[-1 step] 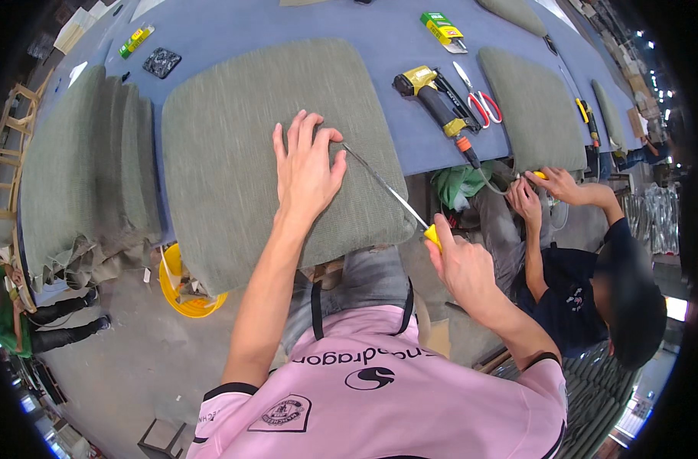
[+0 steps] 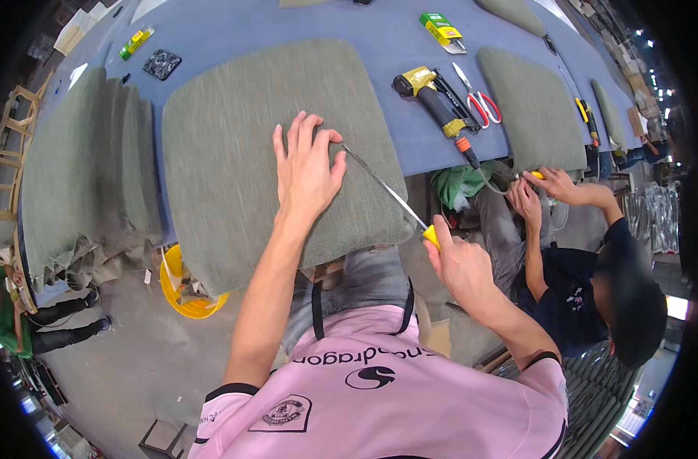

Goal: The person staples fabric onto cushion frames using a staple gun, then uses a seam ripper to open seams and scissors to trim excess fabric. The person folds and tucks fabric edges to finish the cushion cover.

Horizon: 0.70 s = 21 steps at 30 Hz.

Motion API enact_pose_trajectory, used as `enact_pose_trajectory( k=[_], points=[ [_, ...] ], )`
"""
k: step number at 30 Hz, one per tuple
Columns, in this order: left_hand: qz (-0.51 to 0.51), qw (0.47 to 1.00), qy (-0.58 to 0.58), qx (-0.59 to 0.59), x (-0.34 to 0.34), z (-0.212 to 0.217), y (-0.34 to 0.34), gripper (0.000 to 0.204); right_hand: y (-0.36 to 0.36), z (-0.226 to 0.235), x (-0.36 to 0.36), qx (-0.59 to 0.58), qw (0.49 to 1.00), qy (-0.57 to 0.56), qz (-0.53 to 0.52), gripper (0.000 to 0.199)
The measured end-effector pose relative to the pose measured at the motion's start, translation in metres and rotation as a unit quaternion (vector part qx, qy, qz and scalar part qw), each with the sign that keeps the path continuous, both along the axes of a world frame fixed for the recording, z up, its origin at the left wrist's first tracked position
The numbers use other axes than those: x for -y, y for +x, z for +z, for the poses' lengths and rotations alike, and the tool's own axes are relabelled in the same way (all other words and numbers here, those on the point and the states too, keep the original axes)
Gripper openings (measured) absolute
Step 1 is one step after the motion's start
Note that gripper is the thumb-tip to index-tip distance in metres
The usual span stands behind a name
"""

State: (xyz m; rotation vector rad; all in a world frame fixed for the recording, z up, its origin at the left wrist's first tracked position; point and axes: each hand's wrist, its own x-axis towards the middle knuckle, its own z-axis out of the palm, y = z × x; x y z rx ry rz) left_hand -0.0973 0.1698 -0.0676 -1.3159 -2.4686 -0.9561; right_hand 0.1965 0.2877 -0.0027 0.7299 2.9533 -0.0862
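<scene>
A grey-green fabric-covered seat cushion (image 2: 242,115) lies before me, overhanging the near edge of the blue-topped table. My left hand (image 2: 308,164) rests on the cushion's fabric with its fingers spread, the index fingertip close to the tip of a long thin metal tool. That tool looks like a screwdriver or awl (image 2: 387,190), with a slim shaft and a yellow handle. My right hand (image 2: 464,264) is wrapped round the handle, just off the cushion's right front corner. The shaft slants across the cushion, its tip touching or very near the fabric.
A yellow-black staple gun (image 2: 437,99) with a hose and red-handled scissors (image 2: 483,109) lie to the right. Beyond them a co-worker's hands (image 2: 544,191) work at another cushion (image 2: 529,107). Upright cushions (image 2: 89,161) stand at left, above a yellow bucket (image 2: 192,306). Staple boxes (image 2: 439,30) lie farther back.
</scene>
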Motion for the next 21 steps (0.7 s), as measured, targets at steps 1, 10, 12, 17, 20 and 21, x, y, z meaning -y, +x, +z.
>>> enact_pose_trajectory(
  k=[1,10,12,17,20,21],
  points=[
    [0.003,1.000,-0.005,0.005,0.000,0.000,0.001,0.025,0.001,-0.004,-0.001,0.006,1.000,-0.016,-0.002,0.048],
    [0.000,0.996,-0.056,0.074,-0.008,0.013,-0.019,0.025,-0.006,-0.008,-0.086,0.069,0.663,-0.726,-0.170,0.050],
    [-0.007,0.991,-0.088,0.098,-0.025,0.020,-0.026,0.030,0.000,-0.040,-0.107,0.087,0.552,-0.809,-0.182,0.052],
    [0.007,0.972,-0.178,0.154,-0.032,0.034,-0.036,0.037,0.003,-0.112,-0.128,0.098,0.397,-0.902,-0.136,0.057],
    [0.010,0.962,-0.227,0.150,-0.037,0.044,-0.039,0.038,0.004,-0.122,-0.130,0.094,0.382,-0.913,-0.110,0.056],
    [0.010,0.959,-0.239,0.150,-0.037,0.045,-0.039,0.039,0.001,-0.135,-0.132,0.099,0.370,-0.917,-0.111,0.056]
  ],
)
